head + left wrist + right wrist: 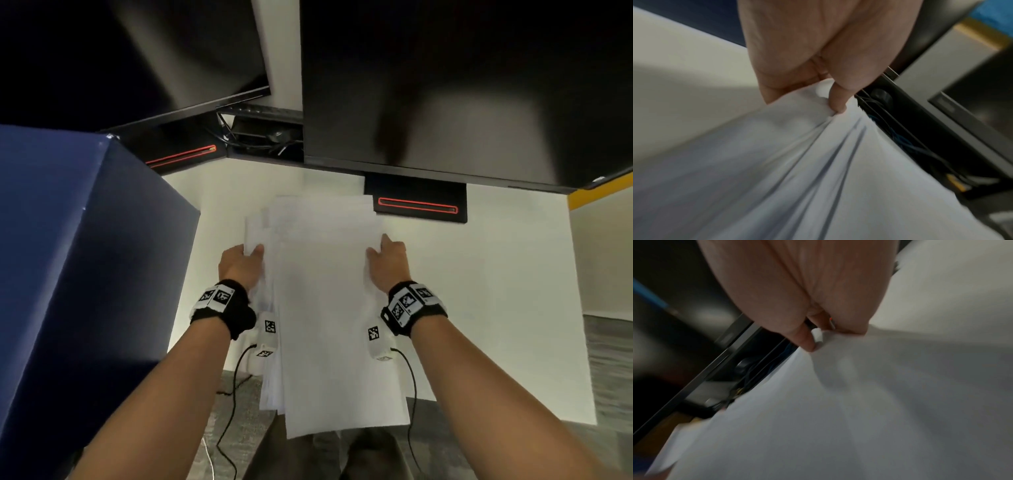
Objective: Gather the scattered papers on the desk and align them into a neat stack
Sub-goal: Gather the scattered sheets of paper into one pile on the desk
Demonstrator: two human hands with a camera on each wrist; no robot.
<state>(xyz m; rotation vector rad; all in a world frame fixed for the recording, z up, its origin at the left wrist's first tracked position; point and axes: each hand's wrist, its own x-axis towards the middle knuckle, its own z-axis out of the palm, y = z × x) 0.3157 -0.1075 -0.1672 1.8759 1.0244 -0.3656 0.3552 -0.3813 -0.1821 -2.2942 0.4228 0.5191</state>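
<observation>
Head view: I've got the papers between both hands, over the white desk. Stack runs 12 to 6; its near end hangs past the desk edge toward me. Sheets not flush: several edges fan out on the 9 o'clock side. My left hand grips the stack's left edge, thumb on top. My right hand grips the right edge, thumb on top, index finger pointing to 12. Blue box sits at 9 o'clock, right beside my left hand. Two dark monitors at 12: left monitor tilted, right monitor straight ahead; its stand with a red outline just touches or sits just beyond the stack's far right corner, can't tell which. Cables in the gap between the monitors.

Left wrist view: blurred. Thumb pressed down on the sheets, other fingers under and out of sight. Layered sheet edges run toward 6. Desk surface at 9, dark monitor edge at 3.

Right wrist view: blurred too. Thumb pinches the paper edge, sheets spread toward 5. Monitor frame and cables at 8 to 9.
</observation>
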